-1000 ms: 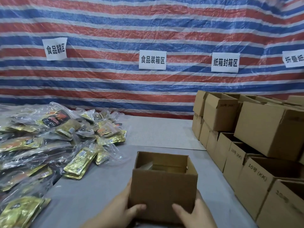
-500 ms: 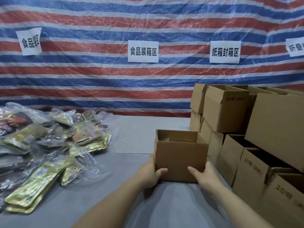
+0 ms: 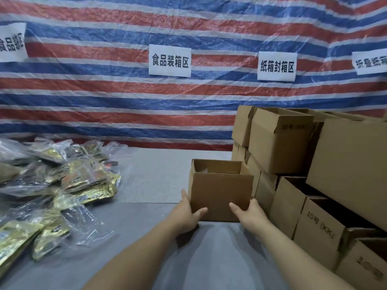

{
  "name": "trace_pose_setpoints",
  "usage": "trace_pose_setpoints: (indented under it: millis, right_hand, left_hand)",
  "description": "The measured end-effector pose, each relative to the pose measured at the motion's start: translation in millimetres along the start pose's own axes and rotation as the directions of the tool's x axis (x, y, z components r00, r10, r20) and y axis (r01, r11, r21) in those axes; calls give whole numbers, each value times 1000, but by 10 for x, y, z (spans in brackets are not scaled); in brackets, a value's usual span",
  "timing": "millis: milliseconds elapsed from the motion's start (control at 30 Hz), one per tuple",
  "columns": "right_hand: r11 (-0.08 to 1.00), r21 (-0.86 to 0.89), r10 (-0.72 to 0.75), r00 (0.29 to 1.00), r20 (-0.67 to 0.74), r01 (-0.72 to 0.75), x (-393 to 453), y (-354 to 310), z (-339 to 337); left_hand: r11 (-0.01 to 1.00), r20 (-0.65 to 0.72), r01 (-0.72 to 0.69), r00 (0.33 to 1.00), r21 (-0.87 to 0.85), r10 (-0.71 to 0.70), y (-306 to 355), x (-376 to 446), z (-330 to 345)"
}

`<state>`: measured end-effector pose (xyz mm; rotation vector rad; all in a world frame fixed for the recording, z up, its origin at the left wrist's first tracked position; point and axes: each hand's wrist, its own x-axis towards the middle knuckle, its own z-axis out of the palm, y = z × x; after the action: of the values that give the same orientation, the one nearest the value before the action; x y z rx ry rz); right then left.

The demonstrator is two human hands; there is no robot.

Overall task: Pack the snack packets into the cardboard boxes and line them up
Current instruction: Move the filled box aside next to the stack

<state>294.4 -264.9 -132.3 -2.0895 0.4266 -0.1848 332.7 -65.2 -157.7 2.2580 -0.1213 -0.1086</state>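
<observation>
Cardboard, plain brown and matte, formed the small open box (image 3: 219, 195), which was gripped at its lower corners by the left hand (image 3: 185, 214) and the right hand (image 3: 250, 215), thumbs pressed on its front. It stood on the grey table (image 3: 159, 178) just beside stacked boxes (image 3: 293, 147). Its contents could not be identified. Glossy gold snack packets (image 3: 62, 185) were heaped at left.

A grey table (image 3: 159, 181) carries an open cardboard box (image 3: 219, 195) between the grips, snack packets (image 3: 62, 185) heaped leftward, and stacked boxes (image 3: 303, 185) just right
</observation>
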Motion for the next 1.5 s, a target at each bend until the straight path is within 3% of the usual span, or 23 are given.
trace_pose_setpoints:
  millis: [100, 200, 267, 400, 633, 767, 833, 900, 1133, 1300, 1500]
  right_hand:
    - [1000, 28, -3, 995, -95, 5, -343, -124, -84]
    - [991, 10, -129, 968, -216, 135, -853, -285, -190]
    - [978, 18, -199, 963, -181, 206, -1206, -417, -314]
    - [955, 9, -295, 951, -92, 297, -1861, -643, -720]
    - [922, -44, -386, 903, -187, 385, -2585, -734, -1611]
    - [872, -239, -489, 773, -405, 427, -2472, -803, -2191]
    - [832, -447, -534, 689, -489, 328, -2218, -885, -2509]
    - [772, -602, -543, 704, -458, 204, -1937, -963, -2771]
    - [597, -796, -453, 860, -234, 97, -1327, -931, -2841]
    - [692, -683, -562, 769, -305, 235, -1425, -983, -2779]
    - [567, -629, -773, 608, -183, 532, -2127, -1398, -2669]
  left_hand:
    - [996, -125, 3, 992, -90, -14, 144, -309, 7]
    - [976, -330, -216, 923, -26, 196, 362, -803, -74]
    - [948, -383, -316, 873, 26, 301, 561, -1140, -169]
    - [913, -377, -407, 841, 33, 389, 1054, -1879, -274]
    - [850, -313, -526, 812, -28, 492, 1778, -2723, -107]
    - [829, -237, -553, 819, -80, 523, 2146, -2816, -49]
    - [820, -205, -569, 810, -53, 549, 2317, -2795, -14]
    - [813, -176, -581, 806, -46, 566, 2461, -2756, 24]
    - [829, -132, -559, 823, -7, 553, 2617, -2517, 222]
    - [850, -193, -527, 836, -21, 514, 2476, -2398, 102]
    - [857, -492, -490, 792, -161, 361, 2447, -2398, -631]
